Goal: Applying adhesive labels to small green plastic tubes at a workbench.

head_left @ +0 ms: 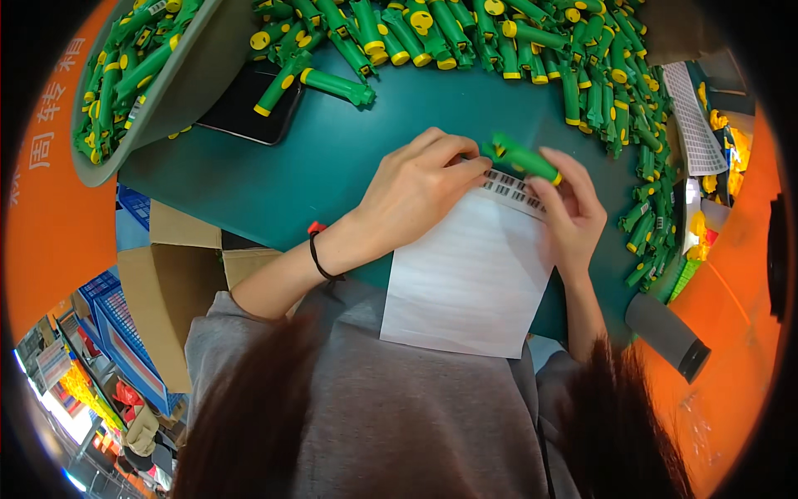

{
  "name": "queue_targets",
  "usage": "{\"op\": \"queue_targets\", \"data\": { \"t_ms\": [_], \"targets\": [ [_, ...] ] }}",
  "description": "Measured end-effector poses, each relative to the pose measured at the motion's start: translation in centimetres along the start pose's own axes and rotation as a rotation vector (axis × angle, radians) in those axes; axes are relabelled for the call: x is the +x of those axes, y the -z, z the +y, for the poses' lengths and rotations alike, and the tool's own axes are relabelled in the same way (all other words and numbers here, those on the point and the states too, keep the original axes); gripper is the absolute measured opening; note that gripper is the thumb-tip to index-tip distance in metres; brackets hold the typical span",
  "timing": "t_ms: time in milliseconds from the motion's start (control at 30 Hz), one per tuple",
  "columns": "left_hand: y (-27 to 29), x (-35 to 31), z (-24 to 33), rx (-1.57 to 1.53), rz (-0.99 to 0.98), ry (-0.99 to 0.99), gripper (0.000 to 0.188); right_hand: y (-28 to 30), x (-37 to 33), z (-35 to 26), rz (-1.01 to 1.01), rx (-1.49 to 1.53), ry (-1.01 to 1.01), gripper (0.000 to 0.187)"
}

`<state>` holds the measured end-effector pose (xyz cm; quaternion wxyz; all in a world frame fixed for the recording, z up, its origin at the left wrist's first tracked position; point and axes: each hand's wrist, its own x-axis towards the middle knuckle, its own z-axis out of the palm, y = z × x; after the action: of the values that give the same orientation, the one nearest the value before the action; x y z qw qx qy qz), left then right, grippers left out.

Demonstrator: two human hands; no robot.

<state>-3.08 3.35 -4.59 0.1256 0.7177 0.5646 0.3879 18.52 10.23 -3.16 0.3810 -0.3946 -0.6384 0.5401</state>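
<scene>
A white sheet of stickers [470,270] lies in front of me, its lower part over my lap. Rows of small black-printed labels [517,193] run along its top edge. My left hand [424,181] is closed at the sheet's upper left corner, fingertips pinched together there; whether a loose label is between them is hidden. Just above the labels, a green plastic tube with a yellow end [525,160] sits tilted and slightly blurred. Thumb and fingers of my right hand [576,204] close around its yellow end.
Many similar green tubes [407,37] are heaped along the far and right sides of the green tabletop [332,179]. More fill a grey tub [137,158] at left. A black phone [253,108] lies beside it. There is an open cardboard box [170,291] lower left, and a grey cylinder [665,333] at right.
</scene>
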Motion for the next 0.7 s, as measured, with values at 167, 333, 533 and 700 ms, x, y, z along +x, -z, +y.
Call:
{"op": "queue_targets", "data": {
  "t_ms": [167,333,533,700],
  "targets": [
    [-0.5,0.4,0.1,0.095,0.076,-0.100,0.012,1.2,-1.3,1.8,-0.005,0.086,0.053,0.035],
    [-0.2,1.1,0.6,0.095,0.022,-0.146,0.013,1.2,-1.4,1.7,0.041,0.172,-0.023,0.033],
    [3.2,2.5,4.0,-0.355,-0.020,0.043,0.013,0.6,-1.8,1.4,0.026,0.320,0.014,0.035],
    [1.7,3.3,4.6,-0.435,-0.015,0.163,0.011,0.2,-2.3,0.8,-0.045,0.269,0.174,0.039]
  ]
}}
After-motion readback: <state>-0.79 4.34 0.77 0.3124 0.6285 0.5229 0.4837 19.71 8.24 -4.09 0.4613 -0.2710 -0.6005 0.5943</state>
